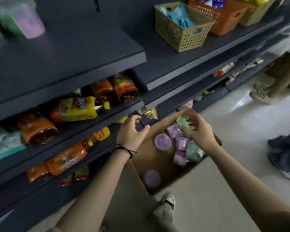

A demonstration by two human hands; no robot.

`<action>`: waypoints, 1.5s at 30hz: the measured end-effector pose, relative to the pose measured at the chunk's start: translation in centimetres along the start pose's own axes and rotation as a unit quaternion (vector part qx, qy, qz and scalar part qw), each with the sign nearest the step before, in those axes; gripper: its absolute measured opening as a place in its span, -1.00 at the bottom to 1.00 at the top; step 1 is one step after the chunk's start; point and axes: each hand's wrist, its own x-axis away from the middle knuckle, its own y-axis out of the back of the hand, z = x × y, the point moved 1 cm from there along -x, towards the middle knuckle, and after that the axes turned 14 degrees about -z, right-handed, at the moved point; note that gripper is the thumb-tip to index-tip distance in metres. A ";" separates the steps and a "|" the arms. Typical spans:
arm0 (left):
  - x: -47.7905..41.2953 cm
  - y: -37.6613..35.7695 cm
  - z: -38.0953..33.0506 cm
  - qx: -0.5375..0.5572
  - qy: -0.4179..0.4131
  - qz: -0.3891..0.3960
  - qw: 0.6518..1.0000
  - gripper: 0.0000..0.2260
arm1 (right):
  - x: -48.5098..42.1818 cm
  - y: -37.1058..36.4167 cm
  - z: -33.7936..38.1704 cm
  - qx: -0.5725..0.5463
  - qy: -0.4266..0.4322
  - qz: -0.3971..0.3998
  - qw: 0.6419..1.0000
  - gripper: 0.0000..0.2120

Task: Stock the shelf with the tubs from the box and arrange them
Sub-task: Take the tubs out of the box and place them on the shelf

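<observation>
- the cardboard box (138,171) stands open on the pale floor (233,185), close against the foot of the dark shelving.
- inside it is a jumble of purple tubs (180,143) at the far end, some on their sides, one lid-up (162,141). a second green tub (193,152) lies among them.
- a lone purple tub (151,179) sits apart at the near end of the box.
- the right hand (199,131) reaches into the far end of the box, its fingers curled round a green tub (182,122) at the top of the heap. motion blur softens the grip.
- the left hand (131,131) hovers over the left edge of the box, just beside a shelf lip. its fingers are loosely spread and it holds nothing. a dark cord (124,149) circles its wrist.
- on the top shelf (77,52), far left, stand blurred purple and green tubs (30,22), already stocked. most of that board is bare.
- the lower shelves carry orange and yellow snack packets (77,109).
- further right on the upper level stand a beige basket (179,32) and an orange basket (228,19), touching each other.
- the person's own shoe (169,199) is planted just beside the near corner of the box.
- other people's shoes (261,94) show at the right edge.
</observation>
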 end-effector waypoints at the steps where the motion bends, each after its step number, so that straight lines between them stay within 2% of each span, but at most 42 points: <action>1: 0.3 -2.4 0.6 -0.007 0.022 0.014 1.000 -0.62 | -0.5 -0.1 -2.0 0.006 -0.012 0.012 1.000 -0.54; 8: 3.8 -16.8 8.0 -0.034 0.142 0.113 0.983 -0.59 | -2.6 -6.2 -17.3 0.059 -0.098 0.101 0.988 -0.47; 11: 3.7 -21.8 11.8 -0.038 0.177 0.142 0.973 -0.50 | -3.1 -9.4 -22.8 0.081 -0.125 0.094 0.984 -0.44; 13: 2.8 -24.9 14.0 -0.051 0.189 0.144 0.970 -0.36 | -3.6 -10.9 -26.1 0.096 -0.144 0.081 0.982 -0.38; 17: 0.6 -31.2 17.5 -0.058 0.191 0.151 0.968 -0.23 | -4.4 -12.9 -31.0 0.186 -0.180 0.018 0.966 -0.25; 21: -1.6 -36.6 19.2 -0.062 0.160 0.141 0.975 -0.15 | -4.2 -14.7 -33.0 0.260 -0.169 -0.032 0.950 -0.15; 23: -2.3 -38.5 19.6 -0.092 0.147 0.139 0.975 -0.09 | -4.0 -15.4 -33.4 0.268 -0.190 -0.063 0.942 -0.12; 29: -3.5 -41.9 20.9 -0.204 0.119 0.163 0.958 -0.01 | -4.3 -15.7 -34.4 0.197 -0.260 -0.111 0.939 -0.28; 33: -4.3 -42.4 21.6 -0.160 0.114 0.133 0.971 -0.04 | -4.0 -15.1 -34.5 0.141 -0.249 -0.084 0.954 -0.32; 36: -4.3 -41.5 21.9 -0.168 0.135 0.141 0.966 -0.05 | -3.5 -14.6 -34.3 0.107 -0.238 -0.056 0.964 -0.22; 41: -4.2 -40.0 22.9 -0.134 0.192 0.262 0.936 -0.13 | -4.3 -14.4 -34.6 0.099 -0.269 0.019 0.958 0.06; 45: -3.7 -40.5 22.5 -0.078 0.235 0.292 0.924 0.09 | -5.0 -14.6 -34.8 0.117 -0.278 0.062 0.952 0.05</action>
